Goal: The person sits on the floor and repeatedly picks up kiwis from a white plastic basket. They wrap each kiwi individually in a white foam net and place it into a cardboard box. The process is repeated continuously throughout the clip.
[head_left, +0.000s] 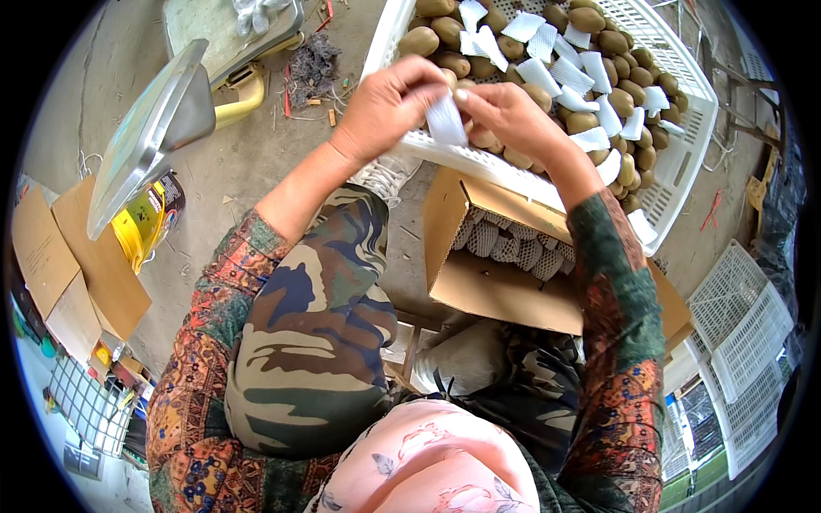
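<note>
My left hand (393, 107) is closed on a white foam net sleeve (445, 120), holding it above the near edge of a white plastic crate (707, 128). My right hand (505, 115) is closed at the sleeve's upper end, its thumb pressed toward it; what lies under those fingers is partly hidden. The crate holds several brown kiwifruit (449, 32) with loose white sleeves (571, 77) scattered over them. Below the crate, between my hands and my legs, a cardboard box (505, 303) stands open with rows of net-wrapped items (513, 244) inside.
At the upper left stands a scale (150, 137) with a yellow frame, near a yellow bucket (150, 222). An open carton (68, 265) is at the left. White slatted plastic panels (735, 325) lie at the right. Red string and debris (312, 73) litter the concrete floor.
</note>
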`<state>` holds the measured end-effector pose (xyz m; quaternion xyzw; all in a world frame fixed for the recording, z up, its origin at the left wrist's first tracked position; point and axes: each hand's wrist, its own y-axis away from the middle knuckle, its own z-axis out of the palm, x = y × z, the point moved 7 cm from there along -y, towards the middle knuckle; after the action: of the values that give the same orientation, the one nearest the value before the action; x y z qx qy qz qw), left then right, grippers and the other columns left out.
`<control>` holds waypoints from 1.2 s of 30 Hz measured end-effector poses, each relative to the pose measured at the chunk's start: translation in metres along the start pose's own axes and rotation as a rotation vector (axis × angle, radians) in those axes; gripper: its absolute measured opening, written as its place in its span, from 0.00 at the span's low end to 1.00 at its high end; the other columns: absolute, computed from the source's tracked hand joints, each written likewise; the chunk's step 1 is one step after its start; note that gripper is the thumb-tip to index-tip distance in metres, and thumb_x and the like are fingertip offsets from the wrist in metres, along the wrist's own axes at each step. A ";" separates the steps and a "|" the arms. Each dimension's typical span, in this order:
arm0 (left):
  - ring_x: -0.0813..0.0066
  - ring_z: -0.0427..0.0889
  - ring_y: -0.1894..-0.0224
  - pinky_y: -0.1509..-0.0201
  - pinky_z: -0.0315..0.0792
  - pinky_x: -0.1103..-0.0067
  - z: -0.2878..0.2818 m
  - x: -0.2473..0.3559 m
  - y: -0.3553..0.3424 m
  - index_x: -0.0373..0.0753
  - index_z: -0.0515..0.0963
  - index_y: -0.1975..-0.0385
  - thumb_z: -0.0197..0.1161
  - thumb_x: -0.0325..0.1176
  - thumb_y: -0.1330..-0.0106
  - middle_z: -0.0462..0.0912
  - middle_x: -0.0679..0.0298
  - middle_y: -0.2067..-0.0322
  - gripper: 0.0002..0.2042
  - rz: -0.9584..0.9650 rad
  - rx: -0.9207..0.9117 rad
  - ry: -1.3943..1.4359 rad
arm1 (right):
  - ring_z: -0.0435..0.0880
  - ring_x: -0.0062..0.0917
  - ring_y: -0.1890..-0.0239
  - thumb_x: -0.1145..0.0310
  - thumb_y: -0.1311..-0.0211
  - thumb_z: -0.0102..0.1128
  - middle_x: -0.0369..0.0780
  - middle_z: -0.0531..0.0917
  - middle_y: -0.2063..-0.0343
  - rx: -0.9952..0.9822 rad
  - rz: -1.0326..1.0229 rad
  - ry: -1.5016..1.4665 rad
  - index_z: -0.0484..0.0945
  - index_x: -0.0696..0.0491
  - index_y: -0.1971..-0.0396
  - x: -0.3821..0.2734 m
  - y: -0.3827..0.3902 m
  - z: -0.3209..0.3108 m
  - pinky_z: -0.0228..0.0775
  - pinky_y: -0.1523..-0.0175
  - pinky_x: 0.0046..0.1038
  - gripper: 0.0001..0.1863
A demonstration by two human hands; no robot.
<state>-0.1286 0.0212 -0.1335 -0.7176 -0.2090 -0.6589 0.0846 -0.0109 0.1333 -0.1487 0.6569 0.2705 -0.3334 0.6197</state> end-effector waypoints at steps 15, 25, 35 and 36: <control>0.81 0.83 0.60 0.55 0.83 0.80 -0.042 -0.030 0.021 0.31 0.78 0.50 0.64 0.29 0.29 0.84 0.63 0.61 0.12 -0.132 0.288 0.224 | 0.83 0.40 0.52 0.55 0.43 0.70 0.49 0.84 0.57 0.575 0.087 0.560 0.77 0.60 0.51 0.081 0.024 -0.100 0.74 0.46 0.38 0.27; 0.79 0.83 0.55 0.52 0.82 0.79 -0.042 -0.037 0.021 0.33 0.77 0.49 0.63 0.31 0.28 0.84 0.62 0.56 0.13 -0.148 0.357 0.344 | 0.78 0.39 0.47 0.74 0.44 0.60 0.42 0.78 0.51 0.401 -0.593 1.103 0.78 0.48 0.49 0.007 -0.033 0.007 0.75 0.43 0.39 0.20; 0.78 0.84 0.57 0.53 0.83 0.79 -0.051 -0.047 0.026 0.34 0.78 0.49 0.63 0.32 0.28 0.85 0.62 0.57 0.12 -0.187 0.394 0.458 | 0.85 0.31 0.58 0.53 0.30 0.55 0.42 0.85 0.60 0.648 0.039 0.509 0.77 0.53 0.52 0.081 0.004 -0.102 0.79 0.51 0.36 0.19; 0.78 0.84 0.57 0.54 0.83 0.79 -0.051 -0.048 0.028 0.34 0.78 0.50 0.63 0.32 0.28 0.85 0.62 0.57 0.12 -0.190 0.406 0.469 | 0.85 0.28 0.60 0.51 0.28 0.53 0.42 0.85 0.60 0.482 0.090 0.024 0.77 0.55 0.51 0.098 0.010 -0.115 0.80 0.53 0.33 0.22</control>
<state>-0.1653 -0.0332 -0.1704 -0.4921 -0.3772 -0.7560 0.2099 0.0705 0.2408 -0.2172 0.8011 0.1609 -0.3524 0.4562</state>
